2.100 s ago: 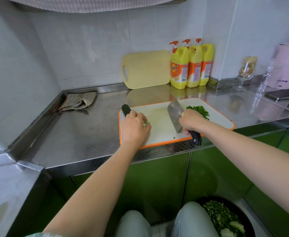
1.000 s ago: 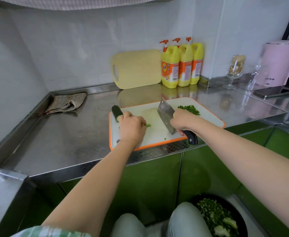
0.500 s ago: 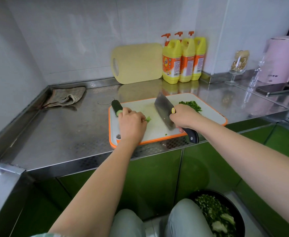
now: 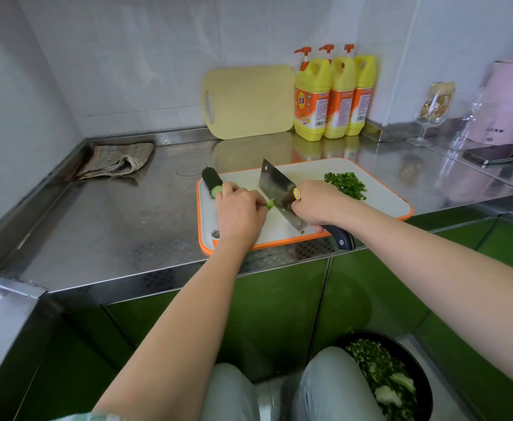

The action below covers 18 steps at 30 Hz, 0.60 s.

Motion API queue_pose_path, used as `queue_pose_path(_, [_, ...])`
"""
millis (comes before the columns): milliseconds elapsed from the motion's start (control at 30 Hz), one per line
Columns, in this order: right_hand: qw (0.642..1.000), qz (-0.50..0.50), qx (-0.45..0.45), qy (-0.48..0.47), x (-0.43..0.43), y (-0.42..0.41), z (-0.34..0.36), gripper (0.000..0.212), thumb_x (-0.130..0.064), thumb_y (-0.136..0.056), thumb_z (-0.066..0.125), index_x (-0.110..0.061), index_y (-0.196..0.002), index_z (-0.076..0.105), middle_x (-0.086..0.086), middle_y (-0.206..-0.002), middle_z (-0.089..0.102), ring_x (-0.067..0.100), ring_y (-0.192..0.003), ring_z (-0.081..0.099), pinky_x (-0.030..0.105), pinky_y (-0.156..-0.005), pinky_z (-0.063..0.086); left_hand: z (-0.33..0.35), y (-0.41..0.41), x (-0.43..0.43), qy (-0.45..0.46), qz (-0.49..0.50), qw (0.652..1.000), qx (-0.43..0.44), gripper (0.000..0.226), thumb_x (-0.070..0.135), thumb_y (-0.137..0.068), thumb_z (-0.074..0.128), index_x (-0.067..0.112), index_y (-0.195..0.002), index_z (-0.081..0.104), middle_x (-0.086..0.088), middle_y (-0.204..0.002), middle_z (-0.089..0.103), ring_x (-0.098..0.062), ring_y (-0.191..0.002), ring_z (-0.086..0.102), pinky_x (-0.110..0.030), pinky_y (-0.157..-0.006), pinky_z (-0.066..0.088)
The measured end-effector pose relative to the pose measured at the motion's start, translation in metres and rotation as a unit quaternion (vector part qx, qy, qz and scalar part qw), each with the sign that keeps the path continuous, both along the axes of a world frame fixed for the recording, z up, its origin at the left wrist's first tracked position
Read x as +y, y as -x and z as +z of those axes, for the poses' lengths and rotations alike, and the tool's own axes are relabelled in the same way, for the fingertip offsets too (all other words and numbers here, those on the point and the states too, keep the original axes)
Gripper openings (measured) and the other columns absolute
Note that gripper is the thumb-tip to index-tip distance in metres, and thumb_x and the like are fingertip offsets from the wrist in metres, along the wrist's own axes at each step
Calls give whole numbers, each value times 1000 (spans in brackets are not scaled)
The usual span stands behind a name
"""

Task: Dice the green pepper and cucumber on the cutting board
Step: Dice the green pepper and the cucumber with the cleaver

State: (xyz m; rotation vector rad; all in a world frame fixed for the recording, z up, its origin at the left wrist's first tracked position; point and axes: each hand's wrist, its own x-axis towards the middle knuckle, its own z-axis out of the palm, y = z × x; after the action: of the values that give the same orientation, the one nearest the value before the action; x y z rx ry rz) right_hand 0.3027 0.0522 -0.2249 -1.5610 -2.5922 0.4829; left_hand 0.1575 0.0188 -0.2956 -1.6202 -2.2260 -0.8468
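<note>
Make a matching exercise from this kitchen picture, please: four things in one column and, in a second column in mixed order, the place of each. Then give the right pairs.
Things
1. dark green cucumber piece
2. pile of diced green pepper
3. wide steel cleaver with black handle
4. thin pale green vegetable strip

Places
A. pinched by the left hand, next to the blade
B. gripped by the right hand
C. right part of the white, orange-rimmed cutting board
D. left end of that board

Pairs: 1-D, 2-C, 3-B, 4-A
</note>
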Motion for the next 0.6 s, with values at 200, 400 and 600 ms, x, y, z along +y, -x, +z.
queue_pose_path(200, [995,-13,61,-83,2,-1,-8,19,-20,-97,36,-13,-80,41,7,-76,55,23,-51,59,29,-55,46,2,-1,-1,11,-1,1000,-15,18,28,-86,62,23,-97,76,-3,-89,71,-27,-107,42,-36,-86,32])
queue_pose_path(400, [999,28,-16,-37,-9,1,6,15,-14,-95,38,-5,-92,50,13,-71,64,22,-50,59,28,-49,39,2,-1,-1,12,-5,1000,-28,18,26,-86,61,21,-94,77,-5,-86,70,-28,-106,41,-38,-87,33])
queue_pose_path(600, [1000,-7,-8,10,-6,13,2,20,-6,-90,43,3,-101,57,22,-76,69,27,-46,59,25,-47,45,3,-1,-3,8,-6,999,-33,17,26,-85,62,22,-93,77,-5,-87,70,-28,-107,42,-36,-85,31])
